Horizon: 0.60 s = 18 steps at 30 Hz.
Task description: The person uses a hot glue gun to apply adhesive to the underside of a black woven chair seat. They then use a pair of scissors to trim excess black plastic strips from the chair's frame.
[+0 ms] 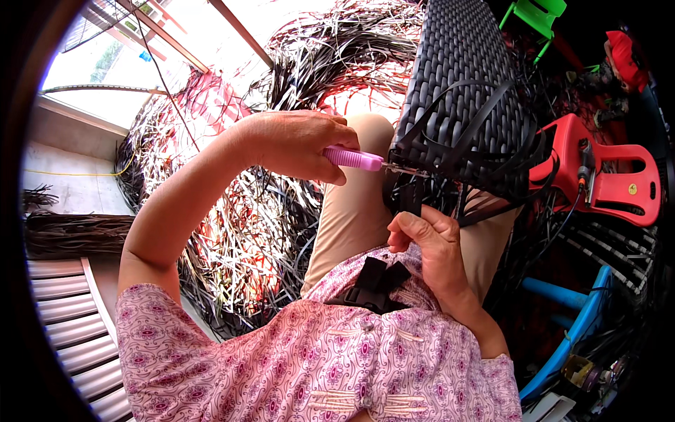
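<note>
A woven panel of black flat strips stands over my knees, with long loose strips looping off its near end. My left hand is closed round the ribbed pink handle of a tool. Its thin metal shaft reaches the panel's near edge; the tip is lost among the dark strips, so I cannot tell an awl from a screwdriver. Just below that edge, my right hand pinches a black flat strip between thumb and fingers.
Heaps of loose strips cover the floor to the left and beyond. On the right, a red plastic chair carries a corded or hosed tool. A blue frame, a green chair and a slatted bench stand around.
</note>
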{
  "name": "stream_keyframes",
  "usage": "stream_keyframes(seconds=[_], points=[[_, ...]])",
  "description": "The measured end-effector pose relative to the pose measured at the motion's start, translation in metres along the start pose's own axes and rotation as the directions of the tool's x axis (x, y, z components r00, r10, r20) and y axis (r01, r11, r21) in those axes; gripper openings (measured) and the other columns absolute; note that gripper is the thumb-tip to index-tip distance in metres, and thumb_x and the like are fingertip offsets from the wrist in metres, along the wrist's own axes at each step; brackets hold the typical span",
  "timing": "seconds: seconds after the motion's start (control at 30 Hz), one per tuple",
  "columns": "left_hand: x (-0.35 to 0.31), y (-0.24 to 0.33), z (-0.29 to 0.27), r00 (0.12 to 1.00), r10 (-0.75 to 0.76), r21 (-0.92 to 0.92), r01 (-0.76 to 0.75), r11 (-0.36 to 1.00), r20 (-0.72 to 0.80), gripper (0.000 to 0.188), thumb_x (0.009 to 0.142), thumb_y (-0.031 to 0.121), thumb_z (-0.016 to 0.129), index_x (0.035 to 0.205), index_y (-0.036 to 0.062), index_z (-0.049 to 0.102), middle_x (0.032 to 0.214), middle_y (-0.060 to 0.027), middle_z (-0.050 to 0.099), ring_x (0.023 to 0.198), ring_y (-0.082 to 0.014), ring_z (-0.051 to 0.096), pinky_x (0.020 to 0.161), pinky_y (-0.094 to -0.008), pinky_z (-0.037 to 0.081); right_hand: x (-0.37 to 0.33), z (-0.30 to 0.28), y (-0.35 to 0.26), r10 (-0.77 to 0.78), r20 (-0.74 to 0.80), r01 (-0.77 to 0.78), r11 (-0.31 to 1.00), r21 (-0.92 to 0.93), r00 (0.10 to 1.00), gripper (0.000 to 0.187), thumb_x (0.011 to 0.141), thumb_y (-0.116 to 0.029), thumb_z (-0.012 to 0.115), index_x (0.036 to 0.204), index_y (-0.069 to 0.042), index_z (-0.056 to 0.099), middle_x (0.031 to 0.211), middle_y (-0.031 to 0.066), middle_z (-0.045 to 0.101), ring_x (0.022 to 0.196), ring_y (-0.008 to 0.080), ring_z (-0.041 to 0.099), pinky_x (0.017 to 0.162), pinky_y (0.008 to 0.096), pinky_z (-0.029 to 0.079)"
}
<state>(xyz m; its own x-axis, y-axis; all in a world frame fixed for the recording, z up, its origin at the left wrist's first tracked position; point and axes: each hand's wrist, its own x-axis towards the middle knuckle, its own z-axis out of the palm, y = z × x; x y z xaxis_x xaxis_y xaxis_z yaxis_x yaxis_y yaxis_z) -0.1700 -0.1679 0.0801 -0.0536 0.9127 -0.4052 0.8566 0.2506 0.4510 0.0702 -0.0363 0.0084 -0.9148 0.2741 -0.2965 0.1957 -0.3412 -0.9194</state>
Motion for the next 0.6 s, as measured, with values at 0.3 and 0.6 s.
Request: stream_keyframes(seconds=[0.3,0.6], points=[[-0.002,0.004,0.004,0.999,-0.047,-0.064,0.047,0.997,0.001,0.04,0.085,0.036,0.069,0.109,0.0052,0.062,0.093,-0.0108,0.061,0.087,-0.0289,0.062,0.077,-0.0415,0.048,0.0,-0.003,0.001,0.007,0.001,-0.007,1.0,-0.002,1.0,0.03,0.096,-0.027,0.06,0.084,-0.002,0.068,0.069,0.0035,0.064,0.063,0.0098,0.06,0.063,0.0239,0.049],[-0.002,0.012,0.003,0.994,-0.105,-0.019,0.104,0.994,-0.036,0.034,0.085,0.034,0.069,0.102,0.0052,0.063,0.088,-0.011,0.06,0.084,-0.0291,0.062,0.074,-0.042,0.047,0.0,-0.004,0.001,-0.001,0.0,0.001,1.0,-0.003,1.0,0.03,0.096,-0.028,0.059,0.084,-0.001,0.068,0.069,0.0036,0.064,0.063,0.0099,0.06,0.062,0.0243,0.049]])
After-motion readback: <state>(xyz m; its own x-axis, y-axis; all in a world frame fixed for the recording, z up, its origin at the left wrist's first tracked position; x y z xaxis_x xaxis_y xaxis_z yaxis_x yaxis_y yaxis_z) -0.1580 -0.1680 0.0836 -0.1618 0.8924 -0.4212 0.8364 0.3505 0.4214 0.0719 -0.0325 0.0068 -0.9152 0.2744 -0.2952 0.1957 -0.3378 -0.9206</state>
